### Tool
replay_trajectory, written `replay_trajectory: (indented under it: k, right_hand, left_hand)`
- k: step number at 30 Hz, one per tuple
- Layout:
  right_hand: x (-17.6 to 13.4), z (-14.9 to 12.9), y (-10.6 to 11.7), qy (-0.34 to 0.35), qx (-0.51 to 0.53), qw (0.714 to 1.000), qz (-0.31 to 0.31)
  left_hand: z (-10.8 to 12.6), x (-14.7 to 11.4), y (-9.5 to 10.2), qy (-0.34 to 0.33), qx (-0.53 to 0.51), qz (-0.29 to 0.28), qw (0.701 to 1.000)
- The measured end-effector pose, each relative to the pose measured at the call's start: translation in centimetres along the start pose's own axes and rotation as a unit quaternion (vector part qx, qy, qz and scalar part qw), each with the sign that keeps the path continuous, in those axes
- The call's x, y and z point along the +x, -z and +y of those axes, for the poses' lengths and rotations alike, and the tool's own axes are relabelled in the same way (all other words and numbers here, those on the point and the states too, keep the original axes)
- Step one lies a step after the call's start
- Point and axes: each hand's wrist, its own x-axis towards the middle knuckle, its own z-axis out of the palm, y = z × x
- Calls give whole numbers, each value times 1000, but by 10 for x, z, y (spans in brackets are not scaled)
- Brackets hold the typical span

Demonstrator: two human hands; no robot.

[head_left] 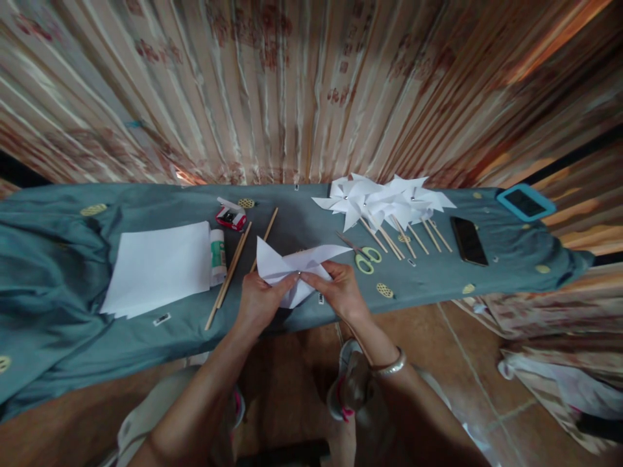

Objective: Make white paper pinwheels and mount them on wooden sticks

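Note:
Between my hands is a white paper pinwheel, its corners folded in toward a small shiny pin at the centre. My left hand grips its left side, thumb pressed beside the pin. From the right, my right hand pinches the paper, its thumb also close to the pin. The fingers under the paper are hidden. Green-handled scissors lie just right of the pinwheel. Wooden sticks rest on the cloth to its left, one of them partly behind the paper.
A stack of white paper lies at left beside a glue stick. Behind it sits an open red-and-white box. Several pinwheels on sticks are heaped at the back right, near a black phone and a blue-framed device. Curtains hang behind.

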Motion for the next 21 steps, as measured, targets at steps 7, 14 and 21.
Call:
replay_trajectory:
  k: [7, 14, 21]
  right_hand:
    - [1, 4, 4, 7, -22, 1000, -13]
    - [3, 6, 2, 9, -23, 1000, -4]
    - [5, 9, 1, 18, -24, 1000, -2]
  left_hand:
    - [-2, 0, 0, 11, 7, 6, 1000]
    - [7, -2, -1, 15, 31, 9, 999]
    - [5, 0, 0, 9, 55, 9, 998]
